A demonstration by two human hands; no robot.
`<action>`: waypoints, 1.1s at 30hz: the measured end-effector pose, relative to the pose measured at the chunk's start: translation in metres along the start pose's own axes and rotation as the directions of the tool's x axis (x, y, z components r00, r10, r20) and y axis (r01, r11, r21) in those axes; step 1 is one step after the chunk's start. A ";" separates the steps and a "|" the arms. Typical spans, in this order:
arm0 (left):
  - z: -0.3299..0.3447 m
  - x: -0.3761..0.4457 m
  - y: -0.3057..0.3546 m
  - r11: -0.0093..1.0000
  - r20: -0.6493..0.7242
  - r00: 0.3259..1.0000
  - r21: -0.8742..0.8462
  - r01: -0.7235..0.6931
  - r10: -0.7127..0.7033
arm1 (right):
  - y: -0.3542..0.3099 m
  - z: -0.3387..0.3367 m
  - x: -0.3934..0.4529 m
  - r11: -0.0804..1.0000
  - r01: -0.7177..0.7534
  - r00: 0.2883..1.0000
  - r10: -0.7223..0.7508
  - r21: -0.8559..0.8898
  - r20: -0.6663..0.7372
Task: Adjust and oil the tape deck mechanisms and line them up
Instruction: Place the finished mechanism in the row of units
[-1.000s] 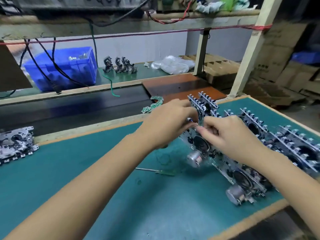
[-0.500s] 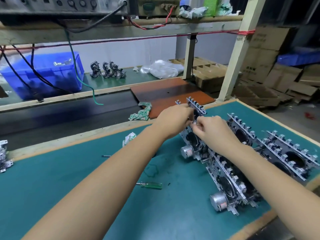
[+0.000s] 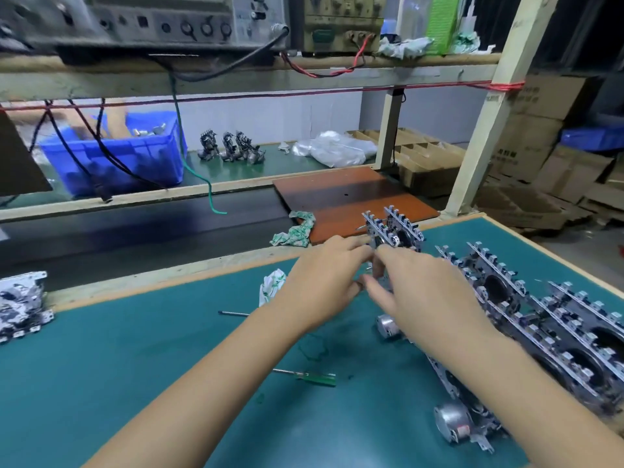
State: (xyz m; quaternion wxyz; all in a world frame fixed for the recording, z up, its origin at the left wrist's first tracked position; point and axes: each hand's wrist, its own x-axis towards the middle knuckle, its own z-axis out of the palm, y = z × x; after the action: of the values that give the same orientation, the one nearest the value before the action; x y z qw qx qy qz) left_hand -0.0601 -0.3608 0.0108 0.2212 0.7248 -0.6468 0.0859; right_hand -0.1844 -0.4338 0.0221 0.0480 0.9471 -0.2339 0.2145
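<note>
Several metal tape deck mechanisms stand on edge in rows on the green mat (image 3: 141, 366) at the right, among them one (image 3: 499, 285) in the back row and one with a round motor (image 3: 452, 423) at the front. Both my hands meet at the leftmost mechanism (image 3: 401, 231) of the row. My left hand (image 3: 324, 285) pinches its left side with curled fingers. My right hand (image 3: 422, 295) grips it from the right, thumb below and fingers on top. My hands hide the lower half of that mechanism.
A green-handled screwdriver (image 3: 317, 378) and a thin metal tool (image 3: 233, 313) lie on the mat near my left forearm. Crumpled paper (image 3: 271, 285), a rag (image 3: 297, 229), a brown board (image 3: 351, 197), a lone mechanism (image 3: 20, 305) at the left edge, a blue bin (image 3: 118, 157).
Both hands stay on the same leftmost mechanism and have shifted slightly along it. The view has tilted up, bringing the upper shelf into sight.
</note>
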 end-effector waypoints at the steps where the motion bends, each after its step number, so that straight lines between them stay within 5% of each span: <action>1: -0.009 -0.019 -0.002 0.999 -0.053 0.998 -0.025 0.039 -0.041 | -0.015 -0.002 -0.005 0.997 0.027 1.000 -0.026 0.077 -0.009; 7: -0.047 -0.161 -0.034 0.895 -0.045 0.894 -0.012 0.445 -0.446 | -0.133 0.013 -0.028 0.906 0.304 0.942 -0.331 0.295 0.046; 12: -0.092 -0.271 -0.059 0.687 -0.063 0.700 0.147 0.711 -0.711 | -0.241 0.033 -0.027 0.683 0.544 0.765 -0.642 0.488 0.045; 18: -0.157 -0.368 -0.074 0.413 -0.248 0.569 0.476 0.776 -0.784 | -0.365 0.045 -0.025 0.431 0.731 0.537 -0.842 0.529 -0.055; 25: -0.197 -0.432 -0.103 0.059 -0.373 0.309 0.552 0.832 -0.875 | -0.466 0.048 -0.009 0.396 0.823 0.504 -0.840 0.407 -0.201; 29: -0.201 -0.451 -0.112 0.032 -0.318 0.269 0.590 0.806 -0.909 | -0.497 0.053 -0.008 0.299 0.812 0.385 -0.920 0.501 -0.076; 33: -0.207 -0.472 -0.122 0.020 -0.313 0.188 0.469 0.883 -0.931 | -0.512 0.049 -0.012 0.244 0.635 0.385 -0.923 0.733 -0.025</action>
State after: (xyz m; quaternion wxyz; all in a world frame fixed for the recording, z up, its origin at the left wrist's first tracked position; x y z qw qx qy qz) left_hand 0.0221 0.1616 -0.0247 -0.0263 0.9963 0.0157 0.0800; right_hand 0.0622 0.0151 -0.0221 -0.2246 0.9012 0.3703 0.0168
